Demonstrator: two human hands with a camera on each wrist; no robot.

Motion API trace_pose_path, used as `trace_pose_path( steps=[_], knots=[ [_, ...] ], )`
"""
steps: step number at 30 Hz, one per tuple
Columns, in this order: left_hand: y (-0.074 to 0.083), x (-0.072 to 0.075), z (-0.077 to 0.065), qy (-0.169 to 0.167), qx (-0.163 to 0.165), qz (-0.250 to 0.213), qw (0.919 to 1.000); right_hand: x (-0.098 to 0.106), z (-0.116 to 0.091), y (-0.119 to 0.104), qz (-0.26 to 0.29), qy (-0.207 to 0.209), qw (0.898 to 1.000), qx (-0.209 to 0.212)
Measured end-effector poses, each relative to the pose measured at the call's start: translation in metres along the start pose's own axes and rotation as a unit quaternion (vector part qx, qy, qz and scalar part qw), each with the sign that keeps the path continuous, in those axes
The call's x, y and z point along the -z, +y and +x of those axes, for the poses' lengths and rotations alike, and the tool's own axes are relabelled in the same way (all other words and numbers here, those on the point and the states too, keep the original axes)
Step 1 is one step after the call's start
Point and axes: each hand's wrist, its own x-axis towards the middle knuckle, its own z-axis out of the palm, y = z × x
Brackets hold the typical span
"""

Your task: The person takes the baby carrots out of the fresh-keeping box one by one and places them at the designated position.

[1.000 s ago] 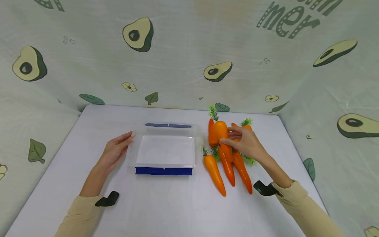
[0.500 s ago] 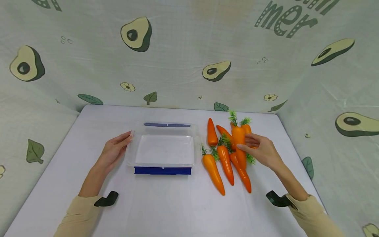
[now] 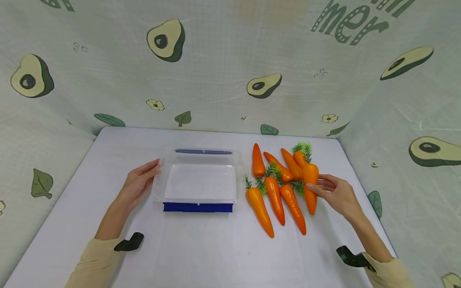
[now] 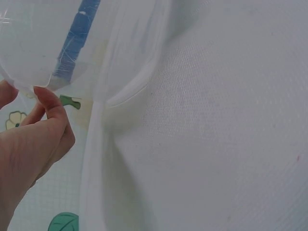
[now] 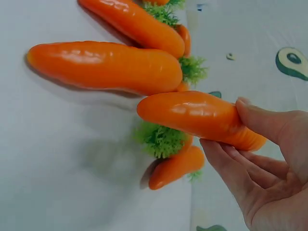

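Note:
On the right side of the table, my right hand [image 3: 336, 196] pinches a bright orange toy carrot [image 3: 310, 174] between thumb and fingers. The right wrist view shows this carrot [image 5: 192, 113] held above the white surface, its tip free. Several other carrots [image 3: 260, 212] with green tops lie loosely grouped to its left. At the left, my left hand [image 3: 138, 180] holds the near-left rim of a clear plastic container [image 3: 239, 188] between thumb and fingers. Blue clip flaps [image 3: 198, 207] run along the container's front and back sides. Nothing can be seen inside it.
The white table [image 3: 201, 256] ends at the back against a pale cloth [image 3: 216, 60] printed with avocados and leaves. More of this cloth hangs at both sides. Carrots lie close to the container's right wall.
My right hand has carried the carrot rightward and toward me, from over the pile to its right side, uncovering the carrots beneath. The left hand and container have stayed in place.

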Motion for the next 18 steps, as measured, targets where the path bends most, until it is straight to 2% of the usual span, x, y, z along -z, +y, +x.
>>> trace_pose_path(
  steps=[5,11,18],
  knots=[
    [0.000,0.000,0.000,0.000,-0.004,0.000,1.0000,0.000,-0.008,0.020,-0.001,0.004,0.999,-0.046],
    [0.000,0.000,-0.001,0.001,-0.005,-0.002,1.0000,0.000,-0.015,0.044,0.001,0.002,0.997,-0.079],
    [-0.001,0.001,-0.001,0.001,-0.005,0.005,1.0000,-0.004,-0.019,0.063,0.026,-0.013,0.992,-0.125]
  ],
)
